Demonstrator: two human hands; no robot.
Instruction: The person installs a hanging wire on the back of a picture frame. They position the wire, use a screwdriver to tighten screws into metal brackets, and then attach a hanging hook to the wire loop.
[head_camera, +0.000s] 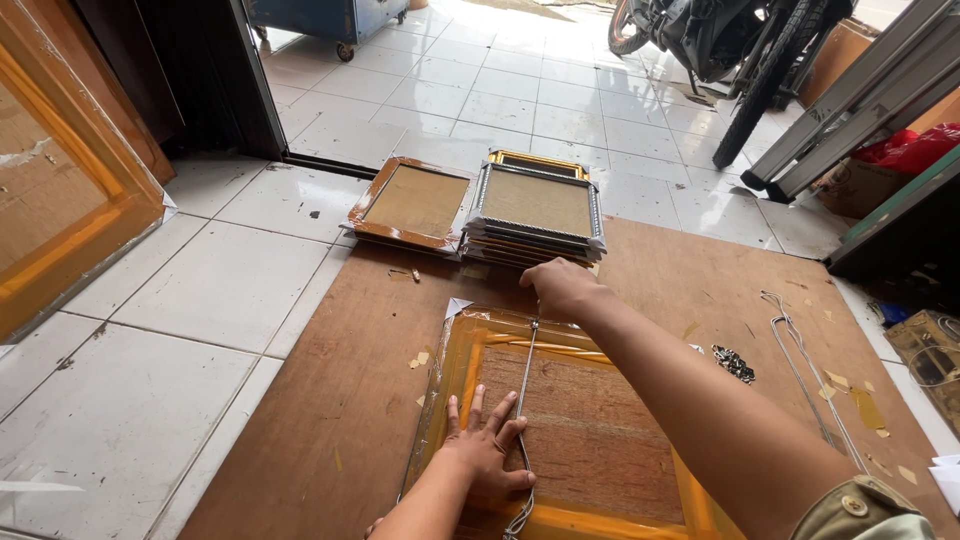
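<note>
Head view: left hand (487, 450) open, flat on the frame (575, 430) back lying on a floor board (330, 420), right hand (560, 287) closed, pinching a wire (527, 385) taut across it at the far edge; likely stringing, next needing anchoring; frame stack (535, 215) beyond.

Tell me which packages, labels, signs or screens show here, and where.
No labels, signs or screens show.
Wrapped frame: flat under both hands, rectangular, orange-gold in clear film.
Stack of wrapped frames: beyond it, silver-edged on top.
Cardboard box: far right under metal rails, brown.
Red bag: above that box, crumpled.
</note>
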